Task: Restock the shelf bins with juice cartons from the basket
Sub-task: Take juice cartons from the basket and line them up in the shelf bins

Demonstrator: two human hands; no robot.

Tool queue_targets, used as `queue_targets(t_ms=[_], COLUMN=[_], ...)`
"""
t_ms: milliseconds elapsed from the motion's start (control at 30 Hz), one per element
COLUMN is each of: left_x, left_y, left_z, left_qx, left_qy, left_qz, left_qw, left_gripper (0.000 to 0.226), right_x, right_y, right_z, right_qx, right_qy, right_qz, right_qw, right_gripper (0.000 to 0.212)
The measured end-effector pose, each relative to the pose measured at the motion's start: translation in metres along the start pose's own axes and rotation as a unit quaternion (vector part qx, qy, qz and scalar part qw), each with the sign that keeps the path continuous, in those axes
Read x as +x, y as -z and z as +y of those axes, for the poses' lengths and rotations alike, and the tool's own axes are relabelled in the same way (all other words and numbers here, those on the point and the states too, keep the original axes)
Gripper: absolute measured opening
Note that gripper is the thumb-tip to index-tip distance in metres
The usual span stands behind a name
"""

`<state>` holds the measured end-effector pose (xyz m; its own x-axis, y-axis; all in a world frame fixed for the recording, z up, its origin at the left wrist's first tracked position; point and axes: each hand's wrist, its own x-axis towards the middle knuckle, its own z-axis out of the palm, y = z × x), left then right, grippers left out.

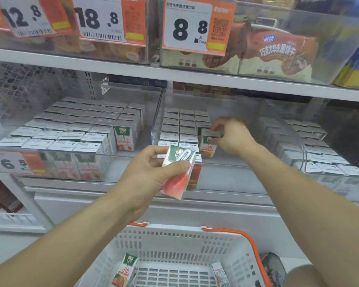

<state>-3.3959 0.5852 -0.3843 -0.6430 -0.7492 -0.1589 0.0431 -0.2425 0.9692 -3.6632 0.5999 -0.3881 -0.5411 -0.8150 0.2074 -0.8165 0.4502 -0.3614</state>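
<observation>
My left hand (147,175) grips a pink-and-white juice carton (177,172) with a straw on its side, held in the air before the middle clear shelf bin (157,112). My right hand (230,135) reaches into that bin and pinches an orange-labelled carton (208,141) standing at the right end of the front row. Rows of upright cartons fill the bin's left and back. Below, the white basket (174,241) with orange handles holds two cartons: one orange-labelled (125,270) at the left, one (220,274) at the right.
A left bin (13,150) is packed with several rows of peach cartons. A right bin (311,146) holds more cartons. The shelf above carries price tags (187,27) and biscuit boxes (278,52). A grey shelf ledge (216,195) runs in front of the bins.
</observation>
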Motion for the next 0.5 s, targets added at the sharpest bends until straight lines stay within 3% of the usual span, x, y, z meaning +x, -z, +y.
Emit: queue_targets(t_ms=[200, 367, 433, 500], left_x=[-0.007, -0.012, -0.015, -0.019], left_y=[0.009, 0.018, 0.021, 0.023], left_z=[0.002, 0.000, 0.000, 0.001], left_qx=[-0.020, -0.009, 0.020, 0.069], left_qy=[0.000, 0.001, -0.005, -0.016], left_qz=[-0.038, -0.029, -0.025, -0.017], left_qw=[0.999, 1.000, 0.999, 0.997], left_gripper=[0.044, 0.065, 0.072, 0.075], right_x=[0.009, 0.004, -0.001, -0.010], right_y=[-0.013, -0.006, 0.002, 0.013], right_z=[-0.006, -0.001, 0.001, -0.003], right_qx=[0.035, 0.089, 0.070, 0.026], right_qy=[-0.025, -0.047, -0.045, -0.019], right_qz=[0.017, -0.024, -0.047, -0.018], right_qw=[0.999, 0.995, 0.995, 0.999], right_gripper=[0.038, 0.032, 0.035, 0.039])
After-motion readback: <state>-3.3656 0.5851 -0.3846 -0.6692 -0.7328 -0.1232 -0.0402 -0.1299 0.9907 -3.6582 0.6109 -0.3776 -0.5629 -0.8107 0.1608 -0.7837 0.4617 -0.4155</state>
